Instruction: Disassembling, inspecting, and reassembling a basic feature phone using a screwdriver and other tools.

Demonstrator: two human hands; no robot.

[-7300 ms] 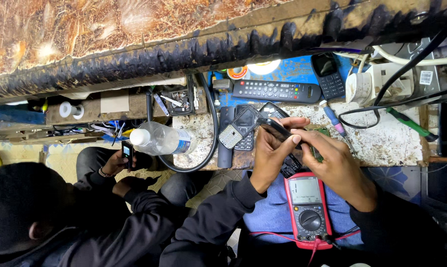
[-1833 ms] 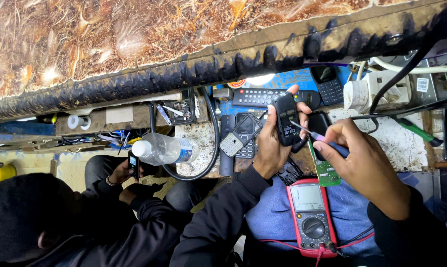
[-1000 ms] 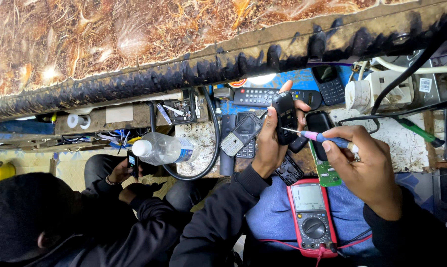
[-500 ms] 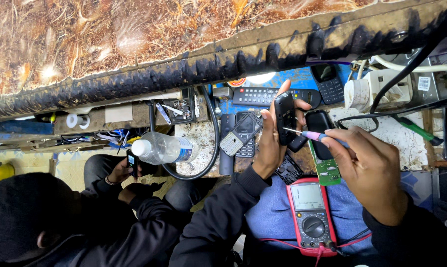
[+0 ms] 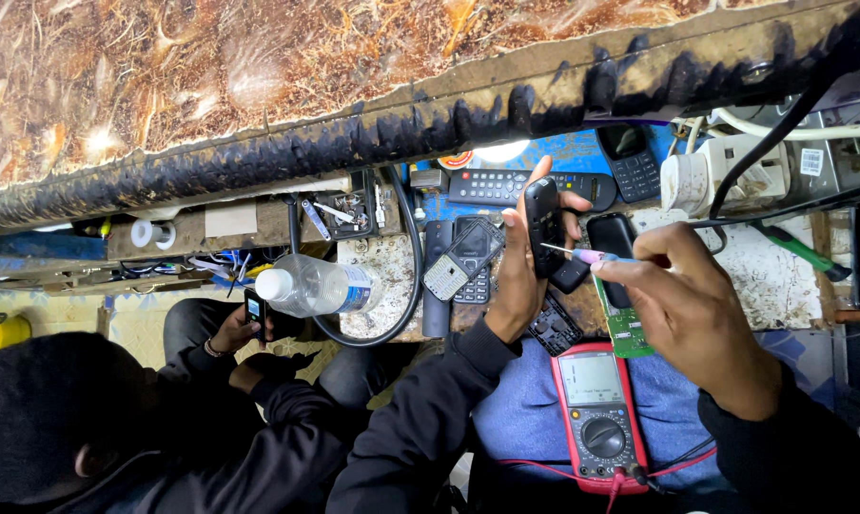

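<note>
Two hands work just above the red digital multimeter w/ grey screen [image 5: 596, 414], which lies on a blue cloth [image 5: 525, 414] over the person's lap. Left hand [image 5: 517, 276], up-left of the meter, has fingers closed round a small black keypad phone [image 5: 543, 224], held upright, thumb on its right edge. Right hand [image 5: 682, 300], up-right of the meter, pinches a thin screwdriver w/ pink-and-blue handle [image 5: 582, 255]; its metal tip touches the phone's side. A small green circuit board [image 5: 624, 319] sits just above the meter's top edge, partly under the right hand. A black phone back cover [image 5: 555, 326] lies just up-left of the meter. Further above the meter: black glossy phone shell [image 5: 611, 233], a grey-keypad phone [image 5: 457, 265] on the speckled worktop [image 5: 763, 276], a long black remote control [image 5: 492, 186]. Far left of the meter, a clear plastic bottle w/ white cap [image 5: 314, 288] lies on its side. Below the bottle, another person in dark clothes holds a small phone [image 5: 254, 309] in one hand [image 5: 230, 328].
</note>
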